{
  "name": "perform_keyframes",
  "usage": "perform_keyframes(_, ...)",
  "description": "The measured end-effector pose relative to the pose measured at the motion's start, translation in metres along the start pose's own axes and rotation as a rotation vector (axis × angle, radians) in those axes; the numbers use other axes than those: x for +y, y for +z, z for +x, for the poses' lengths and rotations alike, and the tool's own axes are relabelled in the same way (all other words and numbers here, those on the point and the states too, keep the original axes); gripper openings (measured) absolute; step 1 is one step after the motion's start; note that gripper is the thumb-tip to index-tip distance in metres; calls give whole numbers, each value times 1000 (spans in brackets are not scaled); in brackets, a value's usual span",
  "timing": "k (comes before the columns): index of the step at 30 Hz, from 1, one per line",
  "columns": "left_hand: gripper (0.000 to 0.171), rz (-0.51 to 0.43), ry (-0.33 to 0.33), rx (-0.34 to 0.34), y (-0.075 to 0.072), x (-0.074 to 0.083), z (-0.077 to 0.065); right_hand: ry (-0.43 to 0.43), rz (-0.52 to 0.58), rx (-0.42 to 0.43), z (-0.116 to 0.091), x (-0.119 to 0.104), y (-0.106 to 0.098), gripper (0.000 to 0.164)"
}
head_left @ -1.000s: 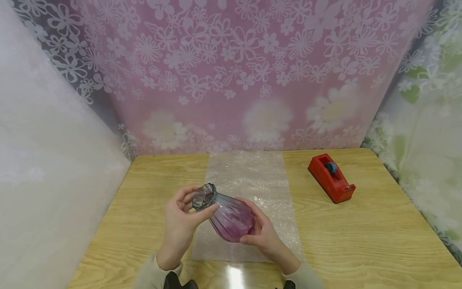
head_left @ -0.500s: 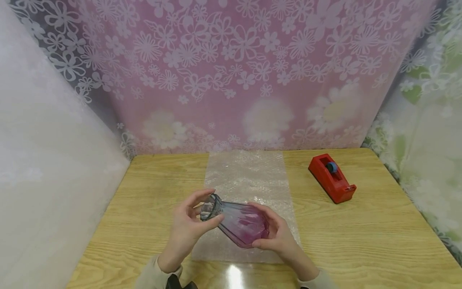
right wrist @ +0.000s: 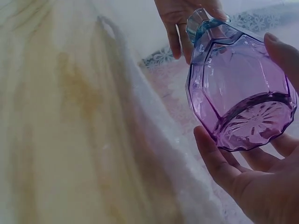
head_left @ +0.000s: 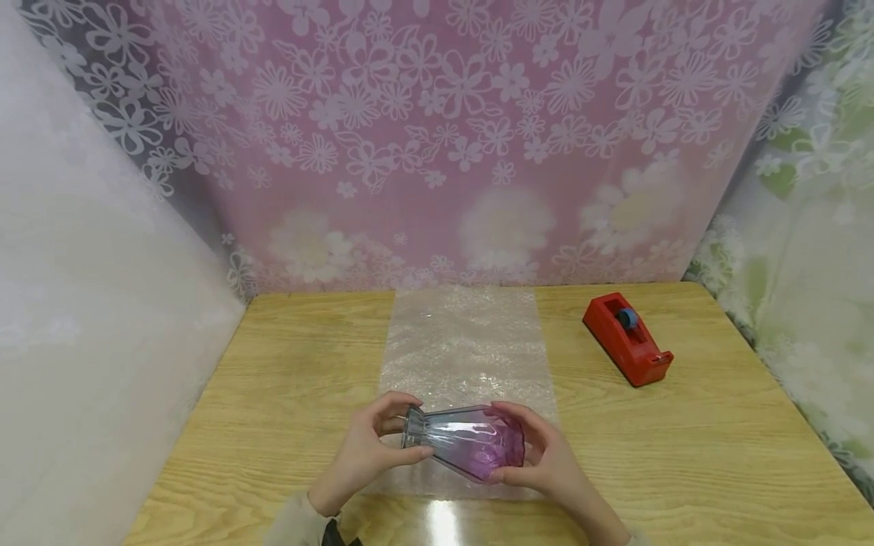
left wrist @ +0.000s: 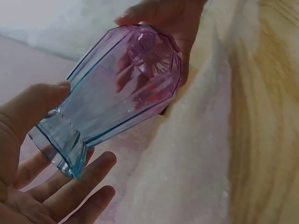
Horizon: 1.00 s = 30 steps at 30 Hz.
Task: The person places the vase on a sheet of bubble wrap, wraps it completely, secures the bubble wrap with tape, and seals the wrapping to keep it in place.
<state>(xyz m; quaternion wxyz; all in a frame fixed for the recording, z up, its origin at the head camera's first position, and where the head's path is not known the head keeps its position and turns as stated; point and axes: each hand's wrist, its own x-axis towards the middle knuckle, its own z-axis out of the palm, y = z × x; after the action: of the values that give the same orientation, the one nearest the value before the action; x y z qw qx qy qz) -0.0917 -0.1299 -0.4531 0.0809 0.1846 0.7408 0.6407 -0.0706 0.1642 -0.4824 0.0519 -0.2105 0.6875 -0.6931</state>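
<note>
Head view bright; glare on tabletop (head_left: 669,455), vase (head_left: 464,442); wrist views dim, hazy.

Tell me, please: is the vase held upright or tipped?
Tipped: the vase is sideways, its neck in the left hand, base in the right hand.

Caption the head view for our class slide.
Left hand and right hand hold a faceted grey-pink glass vase sideways over a rectangular, translucent plastic sheet.

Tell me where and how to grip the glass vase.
Grip both ends from opposite sides: the glass vase is held nearly level, its narrow neck to the left. The left hand should take that neck from the left, where the flared rim may help stop slipping; the right hand should cup the wide base from the right, as the body broadens there.
</note>
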Motion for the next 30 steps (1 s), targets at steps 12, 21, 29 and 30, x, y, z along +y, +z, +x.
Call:
perform_keyframes(12, 61, -46, -93, -63, -2, -36, 1, 70, -14, -5, -2, 25, 3, 83)
perform_keyframes(21, 54, -160, -125, -133, 0, -56, -2, 96, -28, -46, -2, 30, -5, 74)
perform_keyframes(29, 49, -120, -155, -159, 5, -52, -6, 96, 8, -121, -1, 30, -15, 71)
perform_keyframes(30, 50, -109, -163, -160, 5, -51, -6, 98, 7, -124, -1, 30, -16, 71)
